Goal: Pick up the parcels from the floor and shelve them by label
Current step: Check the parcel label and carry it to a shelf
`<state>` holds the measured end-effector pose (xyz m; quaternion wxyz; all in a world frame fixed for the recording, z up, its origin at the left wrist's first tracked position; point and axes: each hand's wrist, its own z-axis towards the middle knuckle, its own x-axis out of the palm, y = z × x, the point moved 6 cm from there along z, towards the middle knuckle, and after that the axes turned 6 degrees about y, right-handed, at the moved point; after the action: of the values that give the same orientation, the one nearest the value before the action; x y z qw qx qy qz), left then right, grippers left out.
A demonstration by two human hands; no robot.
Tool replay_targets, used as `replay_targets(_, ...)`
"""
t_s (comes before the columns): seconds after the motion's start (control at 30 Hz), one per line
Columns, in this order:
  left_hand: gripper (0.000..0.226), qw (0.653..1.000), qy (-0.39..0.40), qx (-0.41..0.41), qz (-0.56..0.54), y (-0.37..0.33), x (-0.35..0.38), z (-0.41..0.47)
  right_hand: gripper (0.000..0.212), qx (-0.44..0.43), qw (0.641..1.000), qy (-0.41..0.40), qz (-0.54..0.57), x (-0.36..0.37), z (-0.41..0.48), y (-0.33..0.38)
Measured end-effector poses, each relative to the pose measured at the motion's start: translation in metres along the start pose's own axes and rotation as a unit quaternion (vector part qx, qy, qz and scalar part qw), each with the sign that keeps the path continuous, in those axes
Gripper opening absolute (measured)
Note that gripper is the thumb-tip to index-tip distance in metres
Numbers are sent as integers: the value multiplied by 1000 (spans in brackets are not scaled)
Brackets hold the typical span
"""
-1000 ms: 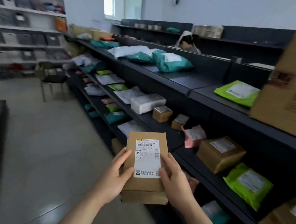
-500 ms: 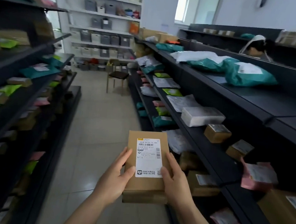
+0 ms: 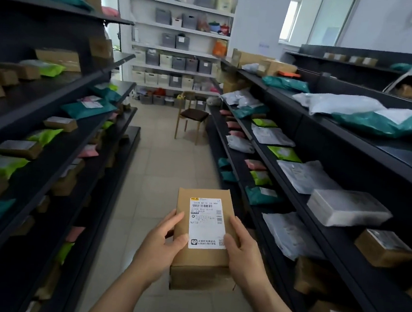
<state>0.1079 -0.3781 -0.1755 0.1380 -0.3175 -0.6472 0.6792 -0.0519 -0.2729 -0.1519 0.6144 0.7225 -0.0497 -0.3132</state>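
Head cam only, so one view here. Both hands are wrapped around a brown cardboard parcel (image 3: 203,231), held up in the middle of the aisle above the tiled floor (image 3: 164,156), not touching any shelf. The left hand (image 3: 158,245) grips the left edge with the thumb lying over the top face, and the right hand (image 3: 242,256) does the same on the right edge, thumb just touching the white shipping label (image 3: 206,223). Fingers are curled under the box, so both hands are closed on it. The label faces up and you can make out "N178" plus barcodes; the rest of the print is too small to read.

Dark shelving runs down both sides. The left shelves (image 3: 51,119) carry green, teal and pink mailer bags mixed with small brown boxes. The right shelves (image 3: 320,218) hold white and grey poly bags, a white wrapped block (image 3: 346,208), a brown box with a label (image 3: 384,248) and a big teal bag (image 3: 384,122) up top. At the far end of the aisle there's a wooden chair (image 3: 192,119) in front of a white wall shelf (image 3: 177,51) full of grey and cream bins
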Motion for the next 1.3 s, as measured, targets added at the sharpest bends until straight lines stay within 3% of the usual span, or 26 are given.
replay_targets(0.4,60,1000,-4,-13,-2,-3,-128,146,44,-40,997,31,-50,89,164,71)
replay_targets(0.83,59,999,-40,-20,-13,4,-156,321,44,-42,997,61,-17,94,353,76)
replay_targets(1.13,58,995,-98,13,14,-22,-151,486,47,-105,988,83,-72,58,528,99)
replay_targets(1.3,60,994,-111,-8,-9,-19,-160,564,46,-115,984,106,-86,57,617,99)
